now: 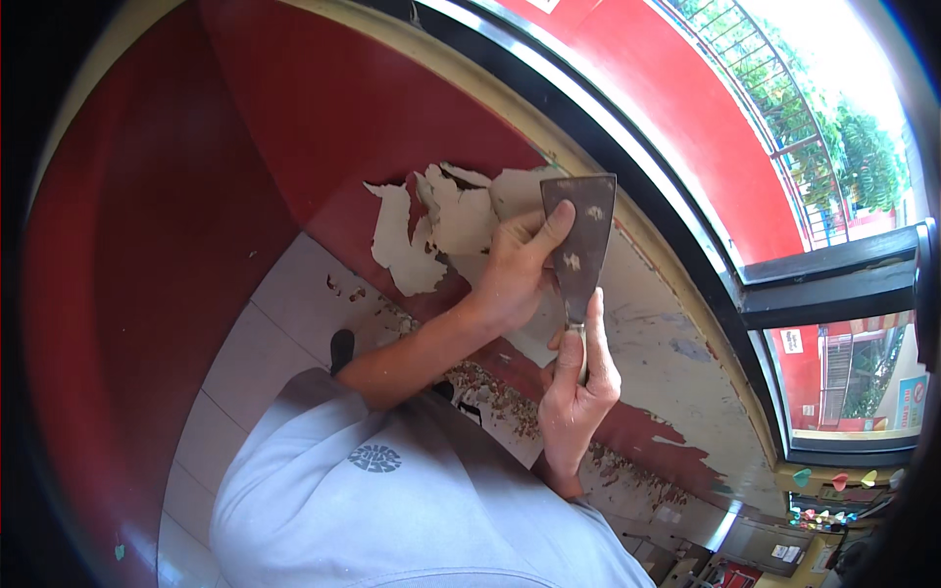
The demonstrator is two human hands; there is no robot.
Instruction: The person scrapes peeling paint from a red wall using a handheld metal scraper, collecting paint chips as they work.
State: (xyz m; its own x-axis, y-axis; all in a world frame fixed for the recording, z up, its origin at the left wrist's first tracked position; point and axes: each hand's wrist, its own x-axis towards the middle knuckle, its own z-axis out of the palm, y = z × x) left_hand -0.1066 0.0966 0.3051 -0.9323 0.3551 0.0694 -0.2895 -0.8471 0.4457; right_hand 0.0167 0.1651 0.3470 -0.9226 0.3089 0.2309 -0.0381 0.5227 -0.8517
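Observation:
A paint scraper (586, 235) with a wide grey metal blade is held up in front of the wall, its broad edge uppermost. Pale specks stick to the blade's face. My left hand (515, 265) pinches the blade, thumb laid on its face and the other fingers mostly hidden behind it. Below, my right hand (578, 397) is closed round the handle, with one finger stretched up along the blade's side. Beyond my left hand, a large curled flap of peeling paint (402, 250) hangs off the red wall (333, 137).
Pale bare patches (667, 333) show on the wall below the window frame (686, 186). Paint flakes (495, 397) litter the tiled floor (284, 314) along the wall's foot. Outside the window are a railing and green plants. Heart-shaped decorations (840, 481) hang at the lower right.

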